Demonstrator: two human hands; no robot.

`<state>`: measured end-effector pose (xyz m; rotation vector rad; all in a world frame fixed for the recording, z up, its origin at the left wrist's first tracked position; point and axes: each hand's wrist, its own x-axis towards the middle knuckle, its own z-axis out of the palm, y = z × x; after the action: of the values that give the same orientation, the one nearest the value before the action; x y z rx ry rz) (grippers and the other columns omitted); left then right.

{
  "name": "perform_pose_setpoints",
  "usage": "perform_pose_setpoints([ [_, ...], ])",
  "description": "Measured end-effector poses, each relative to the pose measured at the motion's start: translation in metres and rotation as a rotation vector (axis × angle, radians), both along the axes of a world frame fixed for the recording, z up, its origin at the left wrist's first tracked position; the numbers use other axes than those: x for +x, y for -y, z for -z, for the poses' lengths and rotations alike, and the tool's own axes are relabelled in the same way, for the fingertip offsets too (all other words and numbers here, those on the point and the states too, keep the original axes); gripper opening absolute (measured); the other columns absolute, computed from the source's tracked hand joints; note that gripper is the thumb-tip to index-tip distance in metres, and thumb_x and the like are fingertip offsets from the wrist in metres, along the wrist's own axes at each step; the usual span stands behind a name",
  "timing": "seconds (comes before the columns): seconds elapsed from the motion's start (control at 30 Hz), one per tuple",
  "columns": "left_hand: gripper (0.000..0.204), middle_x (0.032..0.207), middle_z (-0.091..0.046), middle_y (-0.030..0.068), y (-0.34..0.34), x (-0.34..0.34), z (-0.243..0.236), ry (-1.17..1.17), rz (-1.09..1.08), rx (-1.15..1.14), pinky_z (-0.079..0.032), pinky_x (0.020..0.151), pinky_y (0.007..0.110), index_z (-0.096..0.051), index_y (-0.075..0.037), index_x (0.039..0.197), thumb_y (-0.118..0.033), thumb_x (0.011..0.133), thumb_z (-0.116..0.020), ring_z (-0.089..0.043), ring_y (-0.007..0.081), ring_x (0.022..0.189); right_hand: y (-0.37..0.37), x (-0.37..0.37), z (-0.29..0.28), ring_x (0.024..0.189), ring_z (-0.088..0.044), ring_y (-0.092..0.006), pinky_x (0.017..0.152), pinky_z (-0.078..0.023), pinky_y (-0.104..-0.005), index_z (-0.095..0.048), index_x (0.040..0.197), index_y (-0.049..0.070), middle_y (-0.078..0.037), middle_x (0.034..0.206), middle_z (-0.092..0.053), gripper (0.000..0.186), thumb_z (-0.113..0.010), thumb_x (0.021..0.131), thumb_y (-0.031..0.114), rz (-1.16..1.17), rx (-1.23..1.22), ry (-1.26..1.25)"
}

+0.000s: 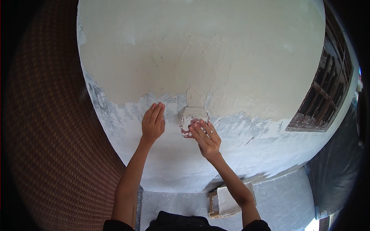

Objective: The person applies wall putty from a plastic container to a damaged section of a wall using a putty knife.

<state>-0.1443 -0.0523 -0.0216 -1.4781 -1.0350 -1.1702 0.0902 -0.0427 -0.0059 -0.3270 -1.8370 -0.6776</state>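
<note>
My right hand (pixel 208 140) grips a wide putty knife (pixel 192 119) with a reddish, paste-smeared body, its edge against the wall. A raised streak of cream paste (pixel 195 98) runs up from the blade. My left hand (pixel 153 123) is to the left of the knife, fingers stretched out and lying flat on or just over the wall, holding nothing. The wall (pixel 200 57) is cream on its upper part, with a ragged band of white and grey patchy coat along its middle and white below.
A brown woven panel (pixel 58 127) lines the left side. A barred wooden window (pixel 320 92) sits at the right. Below, a wooden stand with a white board (pixel 231 198) stands on the grey floor (pixel 281 200). Dark sheeting (pixel 331 161) hangs at the lower right.
</note>
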Motion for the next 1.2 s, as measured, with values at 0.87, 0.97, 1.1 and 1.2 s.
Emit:
perform_pose_setpoints([
  [0.87,0.037,0.131,-0.052,0.01,-0.006,0.006,0.002,-0.019,-0.013,0.042,-0.047,0.092,0.038,-0.059,0.002,0.118,-0.001,0.082,-0.052,-0.05,0.0293,0.12,-0.015,0.021,0.025,0.112,-0.059,-0.0163,0.1,-0.042,-0.0359,-0.072,0.102,0.018,0.003,0.111,-0.067,0.021,-0.06,0.085,0.014,0.016,-0.024,0.008],
  [0.97,0.038,0.131,-0.052,0.0104,-0.001,0.004,0.002,-0.038,-0.038,0.043,-0.047,0.092,0.038,-0.059,0.002,0.119,-0.001,0.082,-0.052,-0.05,0.0294,0.119,-0.001,0.02,0.002,0.112,-0.059,-0.017,0.099,-0.042,-0.0359,-0.072,0.102,0.019,0.004,0.11,-0.068,0.021,-0.063,0.083,0.015,0.013,-0.01,-0.049],
  [1.1,0.038,0.13,-0.052,0.0109,-0.003,0.001,0.001,-0.03,-0.049,0.034,-0.047,0.092,0.038,-0.058,0.003,0.119,-0.001,0.082,-0.052,-0.05,0.0292,0.119,-0.02,0.01,-0.041,0.112,-0.059,-0.0179,0.102,-0.04,-0.0364,-0.072,0.103,0.019,0.002,0.111,-0.067,0.023,-0.061,0.084,0.013,0.079,0.038,-0.108],
  [1.2,0.037,0.13,-0.052,0.011,-0.004,0.003,0.002,-0.029,-0.046,0.035,-0.047,0.092,0.038,-0.058,0.003,0.119,-0.001,0.083,-0.052,-0.051,0.0292,0.119,-0.024,0.016,-0.007,0.113,-0.058,-0.0167,0.102,-0.04,-0.0368,-0.072,0.103,0.018,0.002,0.112,-0.067,0.023,-0.06,0.084,0.012,0.065,-0.001,-0.088],
])
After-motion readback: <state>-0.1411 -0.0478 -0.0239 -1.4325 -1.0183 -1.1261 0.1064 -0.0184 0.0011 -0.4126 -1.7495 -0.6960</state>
